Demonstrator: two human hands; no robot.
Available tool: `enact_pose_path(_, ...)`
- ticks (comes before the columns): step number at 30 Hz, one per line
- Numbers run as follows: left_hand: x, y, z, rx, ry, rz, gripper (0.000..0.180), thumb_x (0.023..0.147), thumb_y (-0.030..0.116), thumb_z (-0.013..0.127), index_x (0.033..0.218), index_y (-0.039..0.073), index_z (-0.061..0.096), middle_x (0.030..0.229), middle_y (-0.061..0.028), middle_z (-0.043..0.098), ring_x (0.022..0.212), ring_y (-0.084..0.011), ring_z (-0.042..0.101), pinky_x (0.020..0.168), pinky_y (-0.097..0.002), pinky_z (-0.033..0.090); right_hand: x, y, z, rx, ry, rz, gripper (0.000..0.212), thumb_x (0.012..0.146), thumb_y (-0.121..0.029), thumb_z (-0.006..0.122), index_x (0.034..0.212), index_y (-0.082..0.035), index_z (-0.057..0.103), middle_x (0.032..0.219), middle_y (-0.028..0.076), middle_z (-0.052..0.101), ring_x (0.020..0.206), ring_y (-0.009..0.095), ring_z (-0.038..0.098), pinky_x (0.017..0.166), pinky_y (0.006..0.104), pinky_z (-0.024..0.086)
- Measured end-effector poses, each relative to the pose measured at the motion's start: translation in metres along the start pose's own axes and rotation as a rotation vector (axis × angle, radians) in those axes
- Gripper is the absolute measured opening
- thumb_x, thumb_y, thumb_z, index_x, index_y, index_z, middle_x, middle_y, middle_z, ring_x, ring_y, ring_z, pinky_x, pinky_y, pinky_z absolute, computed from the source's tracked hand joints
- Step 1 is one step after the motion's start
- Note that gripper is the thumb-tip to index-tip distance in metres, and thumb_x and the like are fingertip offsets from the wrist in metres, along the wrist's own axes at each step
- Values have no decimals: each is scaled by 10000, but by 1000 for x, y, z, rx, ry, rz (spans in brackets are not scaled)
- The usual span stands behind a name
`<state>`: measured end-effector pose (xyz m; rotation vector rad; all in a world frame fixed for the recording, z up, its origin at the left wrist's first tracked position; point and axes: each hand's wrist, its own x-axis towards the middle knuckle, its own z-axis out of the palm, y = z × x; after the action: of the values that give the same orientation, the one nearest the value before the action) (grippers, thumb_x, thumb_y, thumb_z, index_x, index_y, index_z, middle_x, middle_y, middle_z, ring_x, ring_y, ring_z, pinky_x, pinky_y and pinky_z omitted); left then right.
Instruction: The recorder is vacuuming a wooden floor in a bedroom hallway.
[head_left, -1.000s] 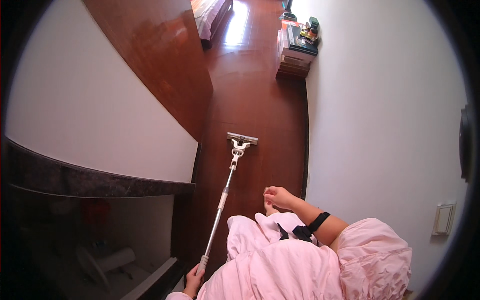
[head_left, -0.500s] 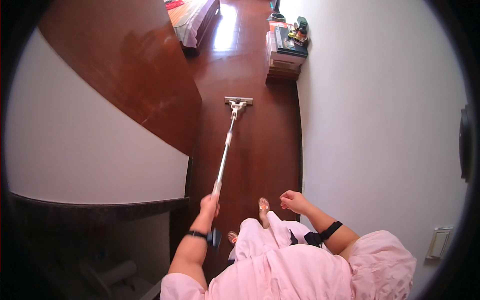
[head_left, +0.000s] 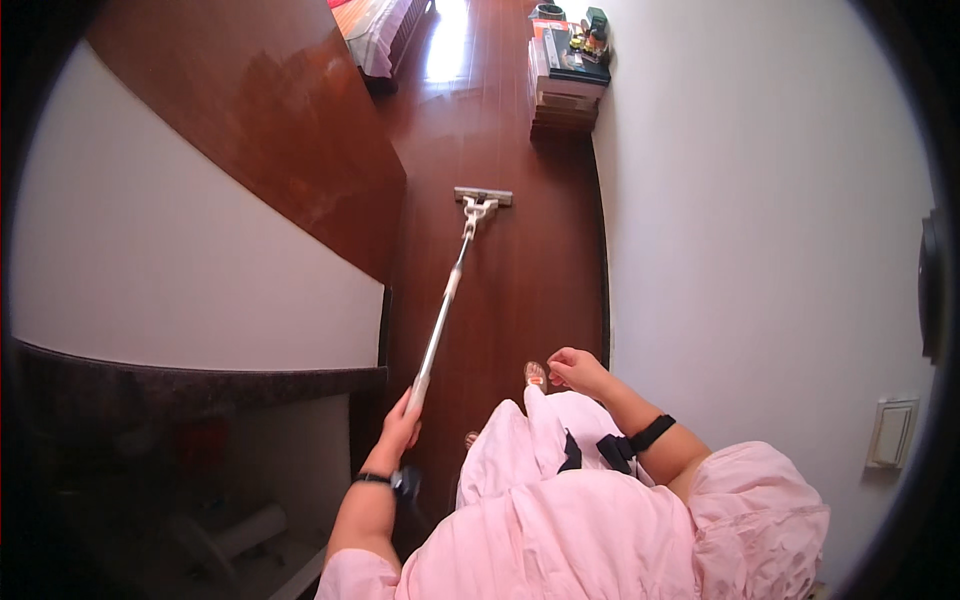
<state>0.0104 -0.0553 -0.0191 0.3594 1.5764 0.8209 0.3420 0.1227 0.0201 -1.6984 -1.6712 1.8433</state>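
Observation:
My left hand (head_left: 401, 424) is wrapped round the grip of a long-handled flat mop (head_left: 440, 318). Its pale pole slants forward and a little right to the mop head (head_left: 483, 196), which lies across the reddish-brown floor ahead. My right hand (head_left: 577, 370) hangs in front of my body, fingers curled in, with nothing visible in it. Just left of that hand, one sandalled foot (head_left: 535, 375) shows on the floor. Black straps circle both my arms.
A stack of books and boxes (head_left: 568, 85) stands against the white right wall (head_left: 740, 220). At far left is a bed corner (head_left: 378, 45). A brown wood panel (head_left: 250, 130) and a dark ledge (head_left: 200, 385) flank the left side. A wall switch (head_left: 892, 433) is at right.
The ledge, stack and switch appear higher in the view. The mop head lies farther from the stack, nearer me. My left hand keeps its hold; my right hand has shifted slightly up and left.

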Motion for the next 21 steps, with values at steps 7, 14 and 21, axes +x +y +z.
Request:
enact_pose_path(7, -208, -194, -126, 165, 173, -169, 500, 834, 165, 635, 1308, 161, 479, 601, 19, 504, 438, -76, 447, 362, -235, 343, 6, 32, 98, 27, -178, -80, 226, 855, -147, 531, 954, 44, 600, 762, 110, 638, 700, 176, 638, 659, 283, 522)
enact_pose_path(14, -217, -150, -45, 25, 222, -181, 456, 839, 100, 615, 1280, 125, 503, 615, 23, 505, 422, -73, 426, 352, -228, 322, -14, -4, 66, -39, -241, 8, 195, 881, -141, 547, 965, 31, 586, 824, 96, 631, 725, 155, 615, 677, 275, 514)
enact_pose_path(21, -95, -141, -37, -75, 99, -88, 372, 887, 163, 544, 1256, 140, 510, 565, 25, 447, 366, -79, 385, 306, -233, 279, -28, 46, 89, -29, -38, -57, 241, 852, -168, 545, 973, 30, 611, 831, 131, 652, 758, 195, 630, 697, 307, 504)
